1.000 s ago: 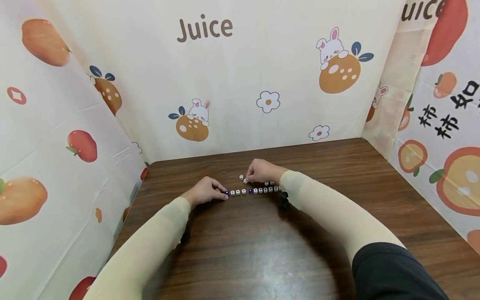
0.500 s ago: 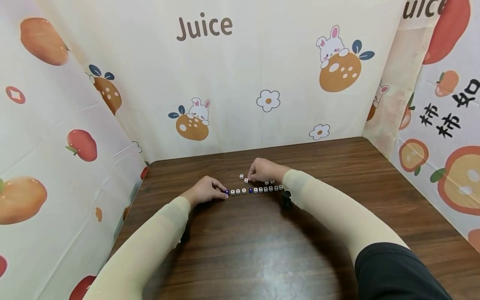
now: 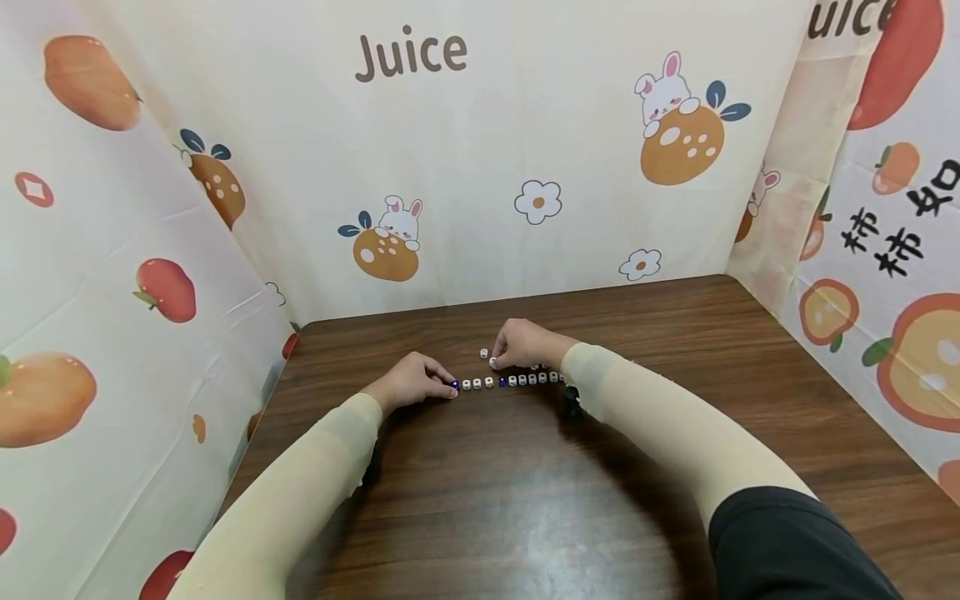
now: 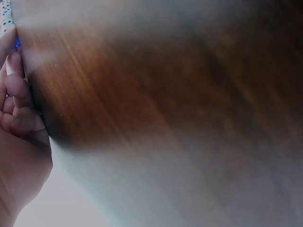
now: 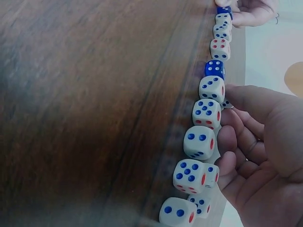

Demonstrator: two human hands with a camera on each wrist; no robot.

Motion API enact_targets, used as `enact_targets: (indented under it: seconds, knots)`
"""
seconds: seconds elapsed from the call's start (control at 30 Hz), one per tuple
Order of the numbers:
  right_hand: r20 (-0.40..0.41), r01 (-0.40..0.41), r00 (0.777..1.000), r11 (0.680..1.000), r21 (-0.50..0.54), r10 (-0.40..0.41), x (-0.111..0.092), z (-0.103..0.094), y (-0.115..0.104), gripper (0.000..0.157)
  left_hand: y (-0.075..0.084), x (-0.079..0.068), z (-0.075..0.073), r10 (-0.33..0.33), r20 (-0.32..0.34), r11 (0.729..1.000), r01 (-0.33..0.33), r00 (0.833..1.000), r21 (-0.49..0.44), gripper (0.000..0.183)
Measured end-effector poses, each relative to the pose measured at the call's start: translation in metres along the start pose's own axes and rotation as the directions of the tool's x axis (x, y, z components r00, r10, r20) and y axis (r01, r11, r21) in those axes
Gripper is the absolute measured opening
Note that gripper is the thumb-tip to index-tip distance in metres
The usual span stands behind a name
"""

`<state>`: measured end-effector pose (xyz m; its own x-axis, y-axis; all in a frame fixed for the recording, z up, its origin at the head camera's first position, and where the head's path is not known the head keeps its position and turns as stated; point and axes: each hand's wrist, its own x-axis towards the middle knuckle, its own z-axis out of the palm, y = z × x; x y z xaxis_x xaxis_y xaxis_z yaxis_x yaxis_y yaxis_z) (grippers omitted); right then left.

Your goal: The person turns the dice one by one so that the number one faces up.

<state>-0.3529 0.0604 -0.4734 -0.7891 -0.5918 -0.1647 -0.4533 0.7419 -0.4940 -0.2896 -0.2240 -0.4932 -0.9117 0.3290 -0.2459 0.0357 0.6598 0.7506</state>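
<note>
My left hand [image 3: 412,382] pinches a blue die [image 3: 454,385] at the left end of a row of dice on the table. The same blue die [image 4: 17,43] shows between its fingertips in the left wrist view. Behind the row, my right hand [image 3: 522,343] has thumb and finger on a white die [image 3: 492,363]; in the right wrist view that white die [image 5: 227,104] is mostly hidden by the row and thumb. Along the row stand several white dice [image 5: 206,113] and a second blue die [image 5: 215,68]. My right forearm covers the row's right end.
Another loose white die [image 3: 483,353] lies behind the row, left of my right hand. Two more white dice [image 5: 199,204] sit just behind the row near my right palm. The brown wooden table [image 3: 480,483] meets printed cloth walls [image 3: 480,150] at the back and sides.
Half a second ago my right fingers were slightly right of the loose white die; now they are back on it. My left hand stays on the blue die, and the row looks unchanged.
</note>
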Motion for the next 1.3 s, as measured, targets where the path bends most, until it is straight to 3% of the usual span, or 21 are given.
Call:
enact_targets:
  seconds: [0.33,0.83,1.03,1.3]
  knots:
    - [-0.019,-0.015,1.000,0.999,0.051,0.016,-0.017,-0.017,0.015,0.012,-0.001,0.002,0.000,-0.004,-0.001,1.000,0.004,1.000,-0.012,0.021]
    - [-0.092,-0.012,0.996,0.996,0.089,0.020,-0.061,-0.043,0.065,0.012,0.000,-0.001,0.000,0.020,-0.003,1.000,-0.020,1.000,-0.016,0.024]
    - [-0.087,-0.029,0.996,0.998,0.058,0.034,-0.072,-0.045,0.092,0.012,0.002,-0.003,-0.001,0.023,-0.012,1.000,-0.023,1.000,-0.020,0.023]
    - [-0.090,-0.013,0.996,0.998,0.056,0.018,-0.078,-0.037,0.111,0.011,0.002,-0.001,0.001,0.019,-0.013,1.000,-0.019,1.000,-0.009,0.022]
